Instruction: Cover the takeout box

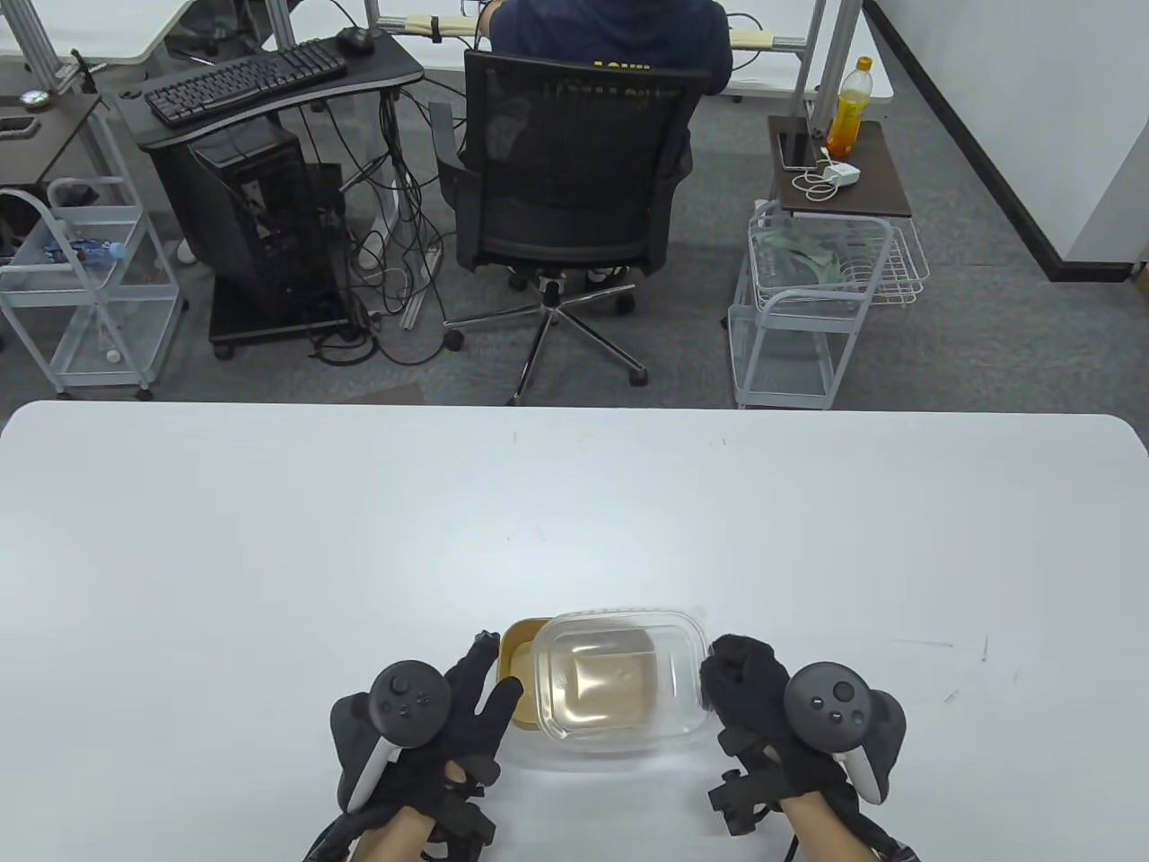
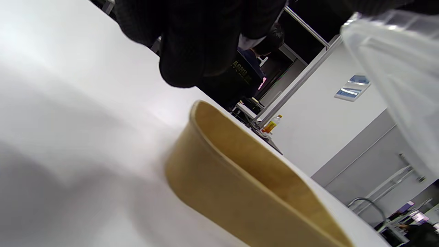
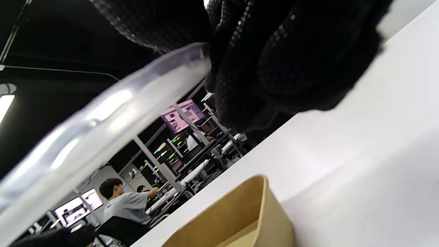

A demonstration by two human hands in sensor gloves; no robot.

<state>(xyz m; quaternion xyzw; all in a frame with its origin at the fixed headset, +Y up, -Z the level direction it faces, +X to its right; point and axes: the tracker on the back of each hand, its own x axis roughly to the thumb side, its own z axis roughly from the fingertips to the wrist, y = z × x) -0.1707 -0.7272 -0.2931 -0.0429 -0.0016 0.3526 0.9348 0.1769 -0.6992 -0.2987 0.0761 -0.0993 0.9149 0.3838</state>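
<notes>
Between the two hands, the brown box (image 1: 519, 675) sits on the table (image 1: 574, 521), long side running left to right. The right hand (image 1: 749, 687) pinches the clear lid (image 1: 619, 687) above it. The left hand (image 1: 467, 709) spreads its fingers beside the box.

Bare desk (image 1: 574, 503) beyond the takeout box (image 1: 519, 660), and wide to its left and right. Clear lid (image 1: 619, 673) hanging over most of the box. Hands flanking close: left (image 1: 449, 718), right (image 1: 763, 700).
</notes>
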